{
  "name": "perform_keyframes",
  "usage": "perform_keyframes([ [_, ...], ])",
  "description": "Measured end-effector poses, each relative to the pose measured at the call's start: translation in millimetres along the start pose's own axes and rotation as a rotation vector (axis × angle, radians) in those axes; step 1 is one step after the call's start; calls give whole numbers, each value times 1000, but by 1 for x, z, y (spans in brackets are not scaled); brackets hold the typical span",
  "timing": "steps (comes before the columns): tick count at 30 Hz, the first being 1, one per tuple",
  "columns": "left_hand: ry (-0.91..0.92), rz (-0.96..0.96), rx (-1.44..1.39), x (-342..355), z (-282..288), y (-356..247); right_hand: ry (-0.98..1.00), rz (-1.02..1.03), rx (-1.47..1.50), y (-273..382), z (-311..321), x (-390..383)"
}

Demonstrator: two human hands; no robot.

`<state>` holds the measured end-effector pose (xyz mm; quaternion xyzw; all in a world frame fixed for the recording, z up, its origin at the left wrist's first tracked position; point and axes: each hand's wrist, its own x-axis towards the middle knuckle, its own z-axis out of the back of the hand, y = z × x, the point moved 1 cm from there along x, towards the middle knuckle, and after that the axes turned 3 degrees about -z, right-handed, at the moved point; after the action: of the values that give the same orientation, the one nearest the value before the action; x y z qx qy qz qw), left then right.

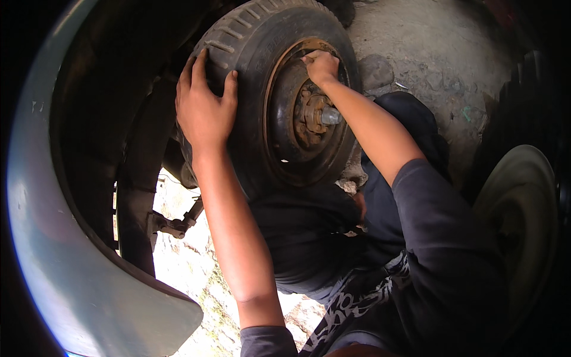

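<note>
A black, worn tire [250,89] on a rusty steel wheel rim [278,113] stands upright in front of me. My left hand [206,116] lies on the tire's tread at the left, with fingers and thumb spread. On the right, the fingers of my right hand [323,67] are curled at the upper part of the rim; the fingertips are partly hidden. The wheel's rusty hub [308,113], ringed by several studs or nuts, has a grey metal cap [331,116] sticking out of its middle, just below my right wrist.
A blue-grey fender [53,208] curves along the left, around the dark wheel well. Below the well hangs a dark metal linkage [172,226]. Another pale wheel [520,196] is at the right. A grey stone [376,72] and a pale stone [347,186] lie beside the tire on rough ground.
</note>
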<state>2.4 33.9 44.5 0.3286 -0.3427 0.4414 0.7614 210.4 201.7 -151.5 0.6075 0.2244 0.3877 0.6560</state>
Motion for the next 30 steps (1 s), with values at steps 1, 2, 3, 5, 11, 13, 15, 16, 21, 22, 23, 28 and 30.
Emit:
perform_keyframes([
  [1, 0, -4, -7, 1, -1, -1, 15, -7, -18, -6, -1, 11],
  [2, 0, -7, -18, 0, -1, 1, 40, -12, -39, -5, 0, 15],
  [3, 1, -9, -31, 0, -2, 3, 65, -17, -60, -6, 0, 16],
  [5, 0, -9, -43, 0, -4, 4, 72, -60, -16, 0, -3, 13],
  [11, 13, 7, -34, -1, -2, 4, 140, 13, 82, 22, 0, -18],
  [13, 9, 4, -27, 0, -2, 4, 180, 53, 52, 20, 2, -15],
  [15, -1, 0, -16, -1, -3, 2, 190, 37, 43, 17, 4, -9],
  [16, -6, -2, -10, -1, -3, 2, 197, 29, 38, 17, 5, -6],
  [21, 0, 5, -43, 0, -1, 2, 231, -43, 109, 11, 3, 1],
  [22, 1, 11, -50, -1, -1, 2, 217, -43, 117, 10, 2, 1],
  [23, 0, 14, -44, -2, -1, 2, 181, -26, 74, 8, 1, 1],
  [28, -19, 4, -55, -4, -2, 3, 50, -79, 100, -22, 1, 9],
  [30, -7, 12, -54, -4, -3, 3, 14, -82, -7, -23, -2, 15],
])
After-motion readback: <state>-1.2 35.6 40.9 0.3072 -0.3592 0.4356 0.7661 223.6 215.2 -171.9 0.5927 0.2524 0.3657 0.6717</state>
